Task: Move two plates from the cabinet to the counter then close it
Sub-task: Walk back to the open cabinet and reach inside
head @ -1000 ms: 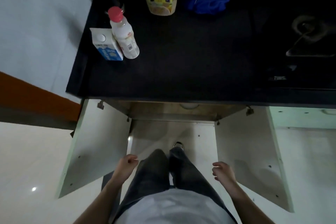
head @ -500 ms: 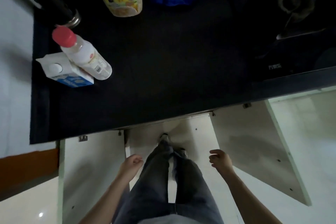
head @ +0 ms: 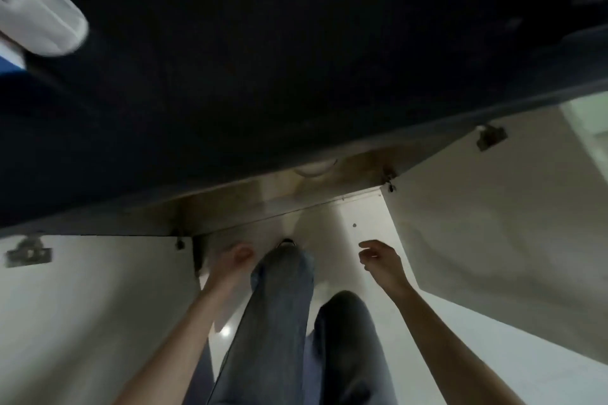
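In the head view we see the black stone counter (head: 296, 59) filling the upper frame. Below it, both white cabinet doors (head: 493, 240) stand open. A pale plate rim (head: 314, 169) peeks at centre. Our left hand (head: 235, 261) is blurred, loosely curled; our right hand (head: 383, 261) half-spread, both empty.

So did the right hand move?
Yes. The right hand has reached forward toward the open cabinet, closer to the counter edge, fingers now spread.

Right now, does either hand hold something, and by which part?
Nothing is held. The left hand is loosely curled and blurred, the right hand open, both empty between the open cabinet doors.
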